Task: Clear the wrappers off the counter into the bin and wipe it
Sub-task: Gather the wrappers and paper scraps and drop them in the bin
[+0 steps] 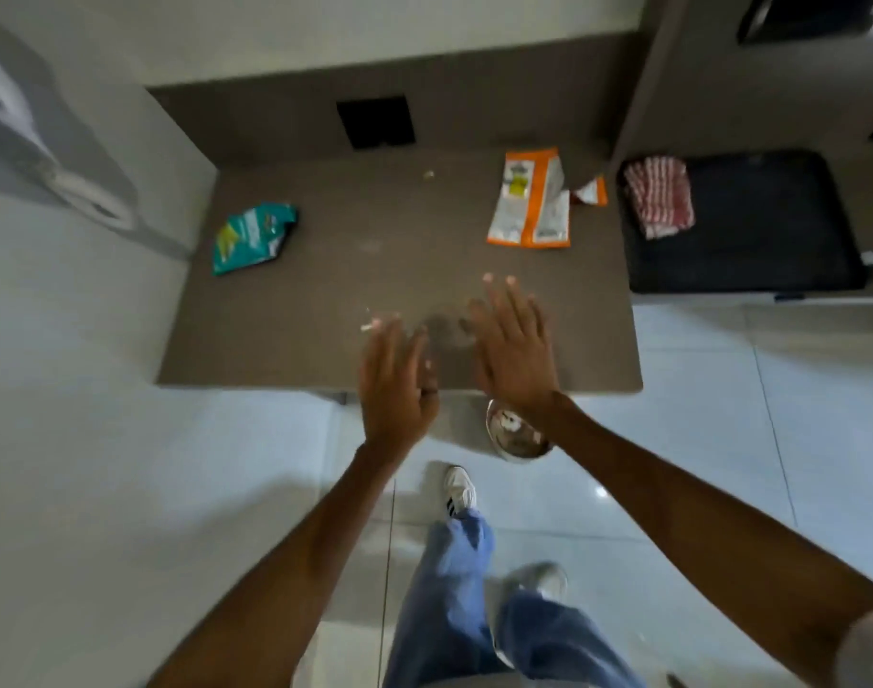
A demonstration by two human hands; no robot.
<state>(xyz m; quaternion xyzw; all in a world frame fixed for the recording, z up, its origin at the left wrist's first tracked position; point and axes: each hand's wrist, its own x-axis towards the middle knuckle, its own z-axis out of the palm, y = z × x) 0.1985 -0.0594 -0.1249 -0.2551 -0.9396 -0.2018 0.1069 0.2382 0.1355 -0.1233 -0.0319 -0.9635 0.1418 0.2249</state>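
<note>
Both hands, left hand [395,384] and right hand [514,355], hover empty with fingers spread over the brown worktop's [325,290] near edge; a crumpled teal wrapper [251,235] lies near its left edge.

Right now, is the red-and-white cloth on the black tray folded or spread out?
Folded, or at least bunched. The striped cloth sits as a compact wad at the far left corner of the black tray, covering only a small part of it.

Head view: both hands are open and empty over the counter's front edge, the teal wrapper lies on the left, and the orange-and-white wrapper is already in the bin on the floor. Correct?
Not quite. The head view shows the orange-and-white wrapper still lying on the counter, toward its back right, not in the bin. The rest holds: left hand and right hand open and empty, teal wrapper on the left.
</note>
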